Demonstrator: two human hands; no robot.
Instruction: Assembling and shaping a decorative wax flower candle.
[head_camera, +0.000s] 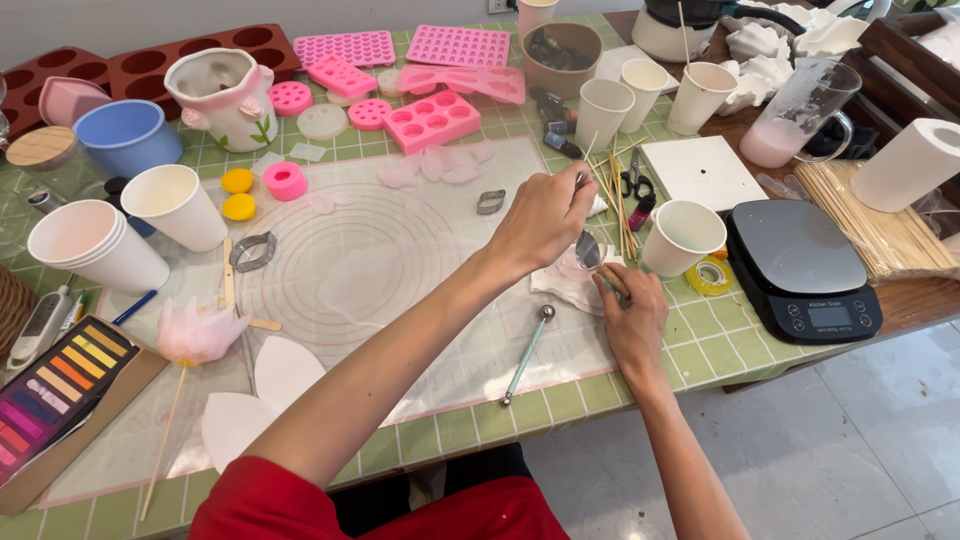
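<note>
Hands meet near the right edge of a green-tiled desk (700, 350) crowded with craft supplies; the left hand (545, 215), reaching across the body, is closed narrowly around a thin metal-tipped tool (587, 248) whose end presses down on a pale petal-like piece (572, 268); the right hand (632, 318) lies low beside it, fingers curled to pinch a short wooden stick (612, 281) against the white pad (570, 285) beneath, just left of a white paper cup (683, 237); a ball-ended stylus (527, 354) lies unused on the clear work mat (330, 270) close to the near edge; a finished-looking pink feathery flower on a skewer (192, 335) rests toward the left edge, with white cut-out petals (268, 392) beside it, which suggests the work is partly done; several more thin petals (440, 165) wait unshaped at the far side of the mat, below pink silicone moulds (432, 118), so shaping and assembly seemingly remain; metal cutters (253, 251) sit on the mat, a pastel palette (55, 385) occupies the near left corner, and a black kitchen scale (803, 268) stands at the right edge beside a bundle of skewers (872, 220).
</note>
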